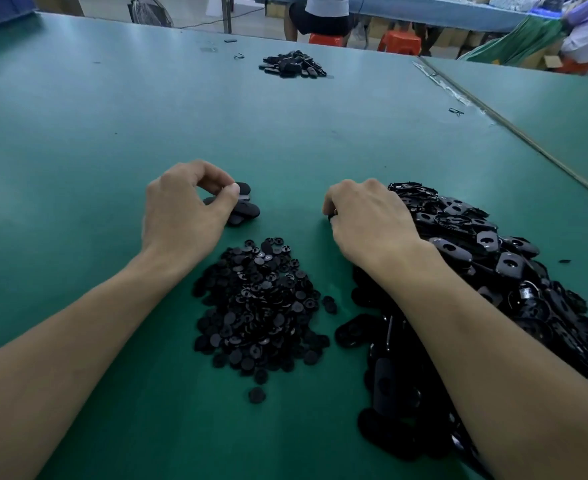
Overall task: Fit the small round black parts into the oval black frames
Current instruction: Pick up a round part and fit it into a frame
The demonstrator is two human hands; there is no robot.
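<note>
Pinching oval frame [245, 188] between left fingers [231, 195] | right fingers [334, 199] curled, hold unclear

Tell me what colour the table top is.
The table is dark green, clearest in the head view.

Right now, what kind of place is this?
Probably a small factory or assembly workshop: heaps of identical round black parts and oval black frames lie on a long green worktable, and other people sit on red stools at a bench behind.

Assembly workshop: green worktables [285, 133], heaped black parts [258, 306].
</note>
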